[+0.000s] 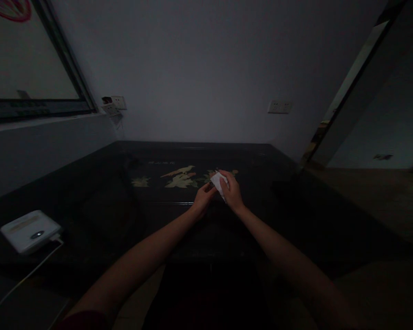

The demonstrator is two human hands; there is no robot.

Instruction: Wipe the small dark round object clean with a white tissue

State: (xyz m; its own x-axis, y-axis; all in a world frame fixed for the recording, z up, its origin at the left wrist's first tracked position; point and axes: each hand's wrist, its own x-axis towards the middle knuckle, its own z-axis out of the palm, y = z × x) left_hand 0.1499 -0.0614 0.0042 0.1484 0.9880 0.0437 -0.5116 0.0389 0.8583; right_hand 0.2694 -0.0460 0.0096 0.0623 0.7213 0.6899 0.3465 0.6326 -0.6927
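Both hands meet over a dark table, in front of a bird-and-flower picture on its top. My right hand is closed around a white cloth or tissue, thumb lying across it. My left hand sits just left of the white piece, its fingers bent and pinched at a small dark object by the cloth's edge. Most of that object is hidden by the cloth and fingers, and the dim light hides its kind.
A white box-shaped device with a white cable stands at the table's left. Wall sockets are behind the table, and a plug adapter hangs at the back left. A window is on the left; a doorway opening is at right.
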